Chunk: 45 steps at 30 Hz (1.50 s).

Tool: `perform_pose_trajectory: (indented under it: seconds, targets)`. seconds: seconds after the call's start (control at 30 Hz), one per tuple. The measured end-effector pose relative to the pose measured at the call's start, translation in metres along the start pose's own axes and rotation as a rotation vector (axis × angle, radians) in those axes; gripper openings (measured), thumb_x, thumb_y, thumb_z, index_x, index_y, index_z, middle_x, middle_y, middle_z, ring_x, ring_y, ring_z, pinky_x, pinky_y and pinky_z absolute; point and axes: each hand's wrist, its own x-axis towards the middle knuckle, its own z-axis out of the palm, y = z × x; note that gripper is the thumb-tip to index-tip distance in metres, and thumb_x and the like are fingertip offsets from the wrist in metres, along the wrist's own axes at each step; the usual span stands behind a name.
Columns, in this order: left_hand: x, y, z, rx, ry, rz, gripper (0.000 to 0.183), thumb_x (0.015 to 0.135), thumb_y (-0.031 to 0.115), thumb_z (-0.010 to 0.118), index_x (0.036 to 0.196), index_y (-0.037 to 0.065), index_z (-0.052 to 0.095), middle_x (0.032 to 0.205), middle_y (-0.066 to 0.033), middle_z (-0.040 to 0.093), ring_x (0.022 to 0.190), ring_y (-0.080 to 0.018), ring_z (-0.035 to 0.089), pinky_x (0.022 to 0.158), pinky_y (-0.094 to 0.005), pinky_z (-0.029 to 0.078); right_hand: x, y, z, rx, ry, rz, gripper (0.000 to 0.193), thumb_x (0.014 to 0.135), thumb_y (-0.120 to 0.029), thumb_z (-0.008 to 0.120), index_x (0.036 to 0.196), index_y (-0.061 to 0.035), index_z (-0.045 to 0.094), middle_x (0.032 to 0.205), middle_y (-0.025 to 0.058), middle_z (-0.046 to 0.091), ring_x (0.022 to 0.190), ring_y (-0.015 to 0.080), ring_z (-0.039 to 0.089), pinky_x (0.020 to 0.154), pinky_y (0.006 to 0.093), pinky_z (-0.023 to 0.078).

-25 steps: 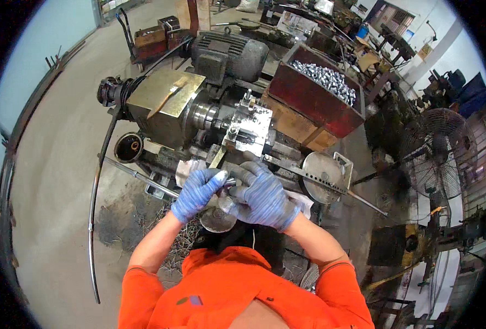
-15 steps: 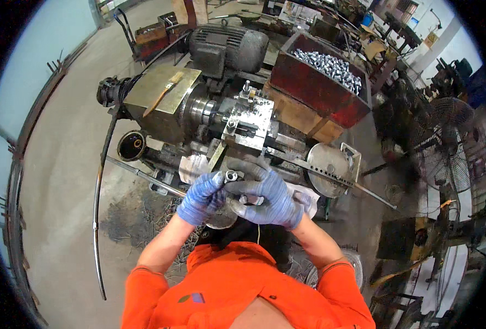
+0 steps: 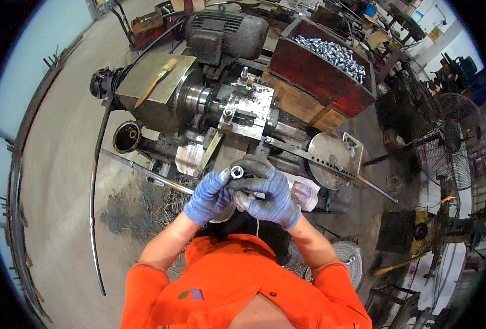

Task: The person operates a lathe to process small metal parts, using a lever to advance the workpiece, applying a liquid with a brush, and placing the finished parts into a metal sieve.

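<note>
A small shiny metal sleeve [image 3: 237,172] with a round hole through its end is pinched between my two gloved hands, in front of the lathe. The thumb and fingers of my left hand [image 3: 205,198] close on its left side. From the right, the dark-coated fingers of my right hand [image 3: 273,196] curl round the same part. A bright bit shows between the right fingers, too small to name. Just beyond the hands lies the lathe's tool slide [image 3: 248,118], facing the round chuck [image 3: 193,98].
A dark red bin [image 3: 319,77] of small metal parts stands at the back right. A brush [image 3: 156,82] rests on the headstock cover [image 3: 136,82]. A perforated bar [image 3: 319,163] extends right past a round plate [image 3: 328,159]. Metal shavings [image 3: 138,219] litter the floor at left.
The sleeve has turned, so its round hole now faces me more directly. Both hands have shifted slightly, still holding it, and the lathe sits a little differently in the view.
</note>
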Motion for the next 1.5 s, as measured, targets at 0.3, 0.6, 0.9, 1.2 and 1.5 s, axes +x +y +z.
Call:
perform_pose_trajectory:
  seconds: [0.3,0.6,0.9,1.2,1.5]
  targets:
    - [-0.001,-0.004,-0.011,-0.075,0.060,-0.055,0.031,0.087,0.029,0.056,0.108,0.007,0.058,0.102,-0.0060,0.062,0.092,-0.0169,0.060,0.082,-0.0302,0.048,0.000,-0.002,0.005,0.008,-0.003,0.106,0.019,0.067,-0.016,0.071,0.085,-0.0118,0.068,0.102,0.0111,0.060,0.096,0.0310,0.057,0.083,0.0388,0.046]
    - [-0.002,-0.002,-0.008,-0.164,0.033,-0.077,0.027,0.088,0.027,0.056,0.106,0.007,0.059,0.099,-0.0042,0.063,0.089,-0.0146,0.060,0.078,-0.0274,0.049,-0.005,-0.003,0.010,0.085,-0.007,0.209,0.023,0.066,-0.014,0.069,0.089,-0.0115,0.068,0.104,0.0114,0.061,0.094,0.0299,0.058,0.081,0.0381,0.047]
    - [-0.001,0.008,0.029,-0.183,0.130,0.022,0.037,0.089,0.031,0.053,0.106,-0.001,0.058,0.095,-0.0142,0.064,0.069,-0.0219,0.064,0.062,-0.0288,0.052,-0.006,-0.004,0.012,0.073,0.010,0.217,0.022,0.067,-0.013,0.069,0.089,-0.0108,0.068,0.102,0.0116,0.061,0.093,0.0298,0.058,0.081,0.0372,0.047]
    - [-0.001,0.017,0.020,-0.148,-0.057,-0.013,0.032,0.088,0.028,0.055,0.108,0.003,0.057,0.101,-0.0079,0.062,0.090,-0.0181,0.061,0.080,-0.0304,0.050,0.006,-0.009,0.012,-0.041,-0.039,0.186,0.021,0.066,-0.012,0.069,0.086,-0.0113,0.067,0.100,0.0100,0.061,0.091,0.0290,0.058,0.080,0.0372,0.047]
    - [0.003,0.009,-0.003,-0.069,0.009,0.024,0.036,0.088,0.029,0.056,0.113,0.002,0.056,0.101,-0.0083,0.064,0.086,-0.0150,0.063,0.070,-0.0249,0.051,0.009,-0.010,0.017,-0.015,-0.021,0.180,0.018,0.067,-0.014,0.068,0.085,-0.0124,0.067,0.098,0.0099,0.060,0.091,0.0295,0.057,0.081,0.0377,0.046]
